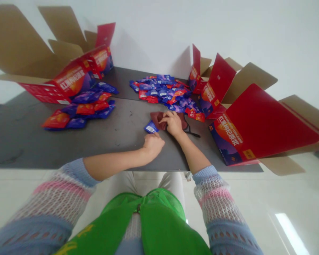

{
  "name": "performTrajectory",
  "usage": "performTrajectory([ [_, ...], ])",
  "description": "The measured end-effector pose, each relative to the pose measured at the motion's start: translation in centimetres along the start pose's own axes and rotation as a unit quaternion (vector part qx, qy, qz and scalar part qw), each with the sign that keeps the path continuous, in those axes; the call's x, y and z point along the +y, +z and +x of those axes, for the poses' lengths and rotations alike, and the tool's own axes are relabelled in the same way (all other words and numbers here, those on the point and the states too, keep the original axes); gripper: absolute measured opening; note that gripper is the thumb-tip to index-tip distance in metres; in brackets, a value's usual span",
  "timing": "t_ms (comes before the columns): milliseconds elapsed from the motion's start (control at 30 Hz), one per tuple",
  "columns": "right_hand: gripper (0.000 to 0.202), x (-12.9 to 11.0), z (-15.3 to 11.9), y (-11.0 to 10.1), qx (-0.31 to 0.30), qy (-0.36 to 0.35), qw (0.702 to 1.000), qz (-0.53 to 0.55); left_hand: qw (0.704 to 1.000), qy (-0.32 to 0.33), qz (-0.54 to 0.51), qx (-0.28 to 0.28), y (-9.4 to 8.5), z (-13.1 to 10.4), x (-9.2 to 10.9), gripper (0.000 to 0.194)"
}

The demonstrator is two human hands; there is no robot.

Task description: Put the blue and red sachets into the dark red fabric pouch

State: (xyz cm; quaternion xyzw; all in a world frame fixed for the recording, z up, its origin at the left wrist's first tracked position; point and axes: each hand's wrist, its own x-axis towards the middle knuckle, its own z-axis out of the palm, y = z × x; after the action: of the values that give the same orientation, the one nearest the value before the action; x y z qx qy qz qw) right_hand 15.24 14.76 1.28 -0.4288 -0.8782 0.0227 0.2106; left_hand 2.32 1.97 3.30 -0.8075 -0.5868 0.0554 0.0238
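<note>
My left hand (153,144) is closed at the near corner of a small blue packet (151,126), its fingertips pinched together at the packet's edge. My right hand (172,122) pinches a dark red cloth pouch (157,117) with a black cord (192,134) trailing to the right. The pouch lies on the grey table, just right of the blue packet. Behind the pouch spreads a large pile of blue and red packets (162,88). A smaller group of similar packets (86,108) lies to the left.
Open red cartons stand on both sides: a large one (228,138) at the near right, others (208,95) behind it, and a big one (71,83) at the left with another (102,62) behind. The grey table's (55,148) front edge runs beneath my forearms.
</note>
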Motion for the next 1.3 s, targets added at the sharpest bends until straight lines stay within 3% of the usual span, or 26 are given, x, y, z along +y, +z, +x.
performTrajectory([
  [167,0.03,2.8,0.2,-0.5,0.043,0.139,0.989,-0.036,0.999,0.007,-0.006,-0.033,-0.7,0.1,-0.1,0.031],
  [333,0.04,4.2,-1.0,-1.3,0.1,0.164,0.981,0.001,0.999,0.016,0.015,-0.027,-0.6,0.0,-0.4,0.032],
  [467,0.044,2.5,-1.0,-1.5,0.108,0.086,0.99,0.029,0.999,0.014,0.025,-0.022,-0.5,0.0,-0.4,0.033],
  [600,0.043,-0.7,-0.7,-0.6,0.019,-0.058,0.997,0.056,1.0,0.008,0.009,-0.026,-0.7,0.0,-0.3,0.034],
  [733,0.051,-2.3,-0.7,0.4,-0.046,-0.103,0.99,0.086,1.0,-0.004,0.003,-0.018,-0.6,0.0,-0.2,0.036],
  [1067,0.055,0.8,-0.4,0.2,-0.014,0.058,0.998,-0.01,1.0,-0.006,0.013,-0.024,-0.7,-0.1,-0.2,0.035],
  [1200,0.053,2.4,-0.5,0.2,0.038,0.119,0.991,-0.039,1.0,-0.007,0.017,-0.023,-0.6,-0.1,-0.2,0.034],
  [1300,0.063,3.0,-0.8,-0.2,0.091,0.15,0.984,-0.01,1.0,-0.019,0.013,-0.007,-0.4,-0.2,-0.2,0.034],
])
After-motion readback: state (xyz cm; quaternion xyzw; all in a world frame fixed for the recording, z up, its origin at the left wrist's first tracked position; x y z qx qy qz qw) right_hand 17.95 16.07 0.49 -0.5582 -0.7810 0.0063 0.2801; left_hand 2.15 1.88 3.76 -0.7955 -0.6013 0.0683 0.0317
